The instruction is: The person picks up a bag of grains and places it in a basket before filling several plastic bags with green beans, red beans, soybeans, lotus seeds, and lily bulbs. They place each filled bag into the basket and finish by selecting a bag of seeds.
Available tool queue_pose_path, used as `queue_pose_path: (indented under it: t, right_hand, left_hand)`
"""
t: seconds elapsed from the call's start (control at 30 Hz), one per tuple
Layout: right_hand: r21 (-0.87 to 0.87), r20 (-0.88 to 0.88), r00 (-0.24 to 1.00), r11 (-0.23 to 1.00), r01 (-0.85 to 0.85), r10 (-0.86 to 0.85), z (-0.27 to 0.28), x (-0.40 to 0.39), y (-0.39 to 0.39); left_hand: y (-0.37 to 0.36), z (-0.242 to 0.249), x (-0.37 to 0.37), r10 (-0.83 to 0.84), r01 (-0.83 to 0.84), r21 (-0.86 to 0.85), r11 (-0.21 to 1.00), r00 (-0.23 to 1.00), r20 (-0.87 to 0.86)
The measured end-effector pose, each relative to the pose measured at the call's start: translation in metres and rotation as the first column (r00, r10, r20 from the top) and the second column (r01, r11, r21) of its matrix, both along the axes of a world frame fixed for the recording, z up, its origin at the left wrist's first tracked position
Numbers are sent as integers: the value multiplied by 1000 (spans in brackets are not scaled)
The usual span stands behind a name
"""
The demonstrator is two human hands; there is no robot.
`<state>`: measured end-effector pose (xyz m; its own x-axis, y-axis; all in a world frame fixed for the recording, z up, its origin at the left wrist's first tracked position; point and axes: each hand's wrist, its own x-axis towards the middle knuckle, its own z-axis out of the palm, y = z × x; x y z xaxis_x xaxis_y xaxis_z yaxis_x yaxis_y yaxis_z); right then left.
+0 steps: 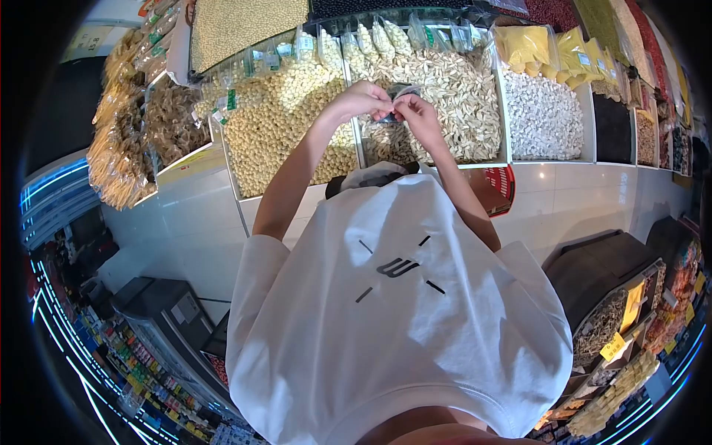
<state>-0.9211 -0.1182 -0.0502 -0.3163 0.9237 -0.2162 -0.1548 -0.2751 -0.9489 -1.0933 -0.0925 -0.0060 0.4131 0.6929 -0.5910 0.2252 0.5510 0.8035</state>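
Both of my hands are raised over a bin of pale, flat dried slices [467,104], close together. My left hand [363,100] has its fingertips pinched at the edge of a small plastic bag [389,119] that looks dark and partly see-through. From the other side, my right hand [419,117] pinches the same bag near its top. The fingers hide much of the bag, and I cannot make out its contents. To the left of the hands lies a bin of round, cream-coloured dried pieces [282,133].
Sealed bags [378,41] line the back of the bins. Farther right are a bin of white pieces [541,115] and yellow packets [523,46]. A red basket [498,189] sits below the counter. Wrapped brown goods [122,126] are stacked at left.
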Motion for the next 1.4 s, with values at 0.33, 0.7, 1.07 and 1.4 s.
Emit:
queue_pose_path:
  t: [0.33, 0.7, 1.07, 1.4]
  right_hand:
    - [58, 54, 995, 995, -86, 83, -12, 5, 0]
    - [54, 57, 995, 995, -81, 78, -12, 6, -4]
    - [24, 28, 998, 998, -57, 57, -15, 3, -5]
    - [-32, 155, 974, 986, -163, 166, 4, 13, 3]
  left_hand:
    - [-3, -8, 3, -70, 72, 142, 987, 997, -19]
    - [-10, -28, 8, -52, 114, 482, 869, 989, -142]
    - [-2, -21, 0, -54, 50, 205, 978, 998, 17]
    - [-19, -2, 26, 16, 272, 667, 693, 920, -392]
